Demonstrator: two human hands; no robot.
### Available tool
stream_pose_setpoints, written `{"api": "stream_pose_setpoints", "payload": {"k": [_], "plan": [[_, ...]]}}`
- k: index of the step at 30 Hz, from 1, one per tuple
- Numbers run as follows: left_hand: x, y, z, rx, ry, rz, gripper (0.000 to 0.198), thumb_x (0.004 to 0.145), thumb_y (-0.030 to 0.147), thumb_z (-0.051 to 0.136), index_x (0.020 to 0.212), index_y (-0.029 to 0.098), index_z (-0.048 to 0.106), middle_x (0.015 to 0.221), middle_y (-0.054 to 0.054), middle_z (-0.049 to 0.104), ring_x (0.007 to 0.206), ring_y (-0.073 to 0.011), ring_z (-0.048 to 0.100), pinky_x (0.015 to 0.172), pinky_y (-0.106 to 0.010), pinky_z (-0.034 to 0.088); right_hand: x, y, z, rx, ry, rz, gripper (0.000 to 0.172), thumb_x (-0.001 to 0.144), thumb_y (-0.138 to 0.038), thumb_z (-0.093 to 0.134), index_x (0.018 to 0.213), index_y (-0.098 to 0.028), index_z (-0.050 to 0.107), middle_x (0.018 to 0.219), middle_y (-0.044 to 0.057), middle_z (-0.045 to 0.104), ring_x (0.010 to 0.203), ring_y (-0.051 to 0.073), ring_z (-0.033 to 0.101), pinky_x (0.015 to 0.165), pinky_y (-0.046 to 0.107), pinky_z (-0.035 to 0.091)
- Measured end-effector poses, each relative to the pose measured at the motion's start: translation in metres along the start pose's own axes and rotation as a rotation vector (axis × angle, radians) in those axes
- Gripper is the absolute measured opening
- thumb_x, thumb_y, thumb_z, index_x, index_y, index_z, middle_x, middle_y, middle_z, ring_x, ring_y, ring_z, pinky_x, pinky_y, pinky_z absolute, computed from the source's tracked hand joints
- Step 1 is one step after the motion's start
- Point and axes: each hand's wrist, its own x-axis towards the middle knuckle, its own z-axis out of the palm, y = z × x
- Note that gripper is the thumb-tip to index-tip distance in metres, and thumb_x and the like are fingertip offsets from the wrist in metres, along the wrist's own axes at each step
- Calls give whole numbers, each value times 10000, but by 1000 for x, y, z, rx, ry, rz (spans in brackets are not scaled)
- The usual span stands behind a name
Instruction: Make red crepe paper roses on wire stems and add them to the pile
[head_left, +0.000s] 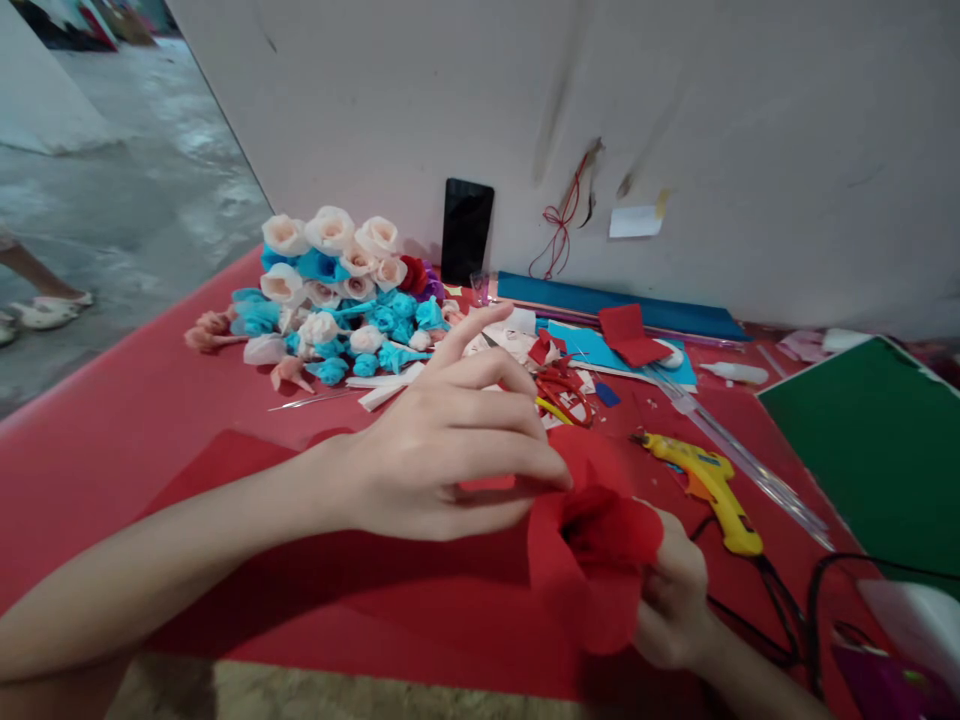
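Note:
A red paper flower (622, 530) with wide, loose outer petals is held over the front of the table. My right hand (679, 590) is closed around its base at the right, where the flower hides some of the fingers. From the left, my left hand (465, 430) reaches across, thumb and forefinger pinched at the upper rim of a petal, with the little finger raised. Beneath my left forearm lies a sheet of red paper (247, 460). To the right of the flower rests a yellow glue gun (709, 485), its nozzle pointing left.
Finished paper flowers (337, 290) in cream, blue and pink are heaped at the back left. A black phone (466, 232) leans against the wall. Red-handled scissors (566, 395), clear sticks (750, 470), a white glue bottle (735, 373) and a green board (877, 440) lie about. Black cable runs at right.

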Motion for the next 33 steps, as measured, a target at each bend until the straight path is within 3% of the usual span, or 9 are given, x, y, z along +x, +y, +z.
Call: {"api": "stream_pose_setpoints", "payload": {"k": [7,16,23,25,28,30,33], "plan": [[1,-1,1,38,-26,8,67,785,212,556,818,233,610,684,37,647,795,-150,537,1105,-463,198,1,-3,-1,2,-31,10,102,747,-111,452,793,-196,418,641,-7,450,555,108,367,504,236,290],[1,-2,-2,59,-67,51,65,792,213,533,801,245,589,685,43,644,800,-152,550,1106,-457,201,3,-5,-1,14,-47,62,62,796,-150,454,756,-192,432,628,5,481,557,119,409,510,241,307],[2,-3,0,53,-14,33,59,762,210,573,815,234,585,700,43,652,795,-144,547,1118,-475,169,2,-4,-3,71,-39,92,30,798,-180,475,769,-185,474,646,14,505,559,119,426,513,236,338],[3,-2,-2,31,16,9,54,760,217,571,806,235,590,682,40,649,762,-143,541,1113,-478,182,1,-4,-2,148,-38,158,43,816,-204,483,788,-183,509,693,32,534,596,131,461,537,242,370],[4,-1,-4,-11,75,-52,45,772,249,558,742,224,579,628,38,618,710,-138,530,1101,-475,211,-3,-1,1,410,-5,389,90,836,-257,517,807,-181,556,754,47,564,629,133,493,529,233,387],[3,1,-4,-27,82,-108,72,782,247,546,719,217,565,631,36,603,714,-134,533,1096,-467,220,-6,2,5,587,61,522,123,827,-293,554,805,-173,572,719,45,558,580,115,470,466,212,351],[3,2,-3,-28,63,-158,82,790,211,527,714,212,555,651,35,600,725,-128,536,1086,-457,228,-5,3,8,705,103,596,200,827,-346,564,780,-153,581,647,39,541,507,88,423,413,196,296]]}}
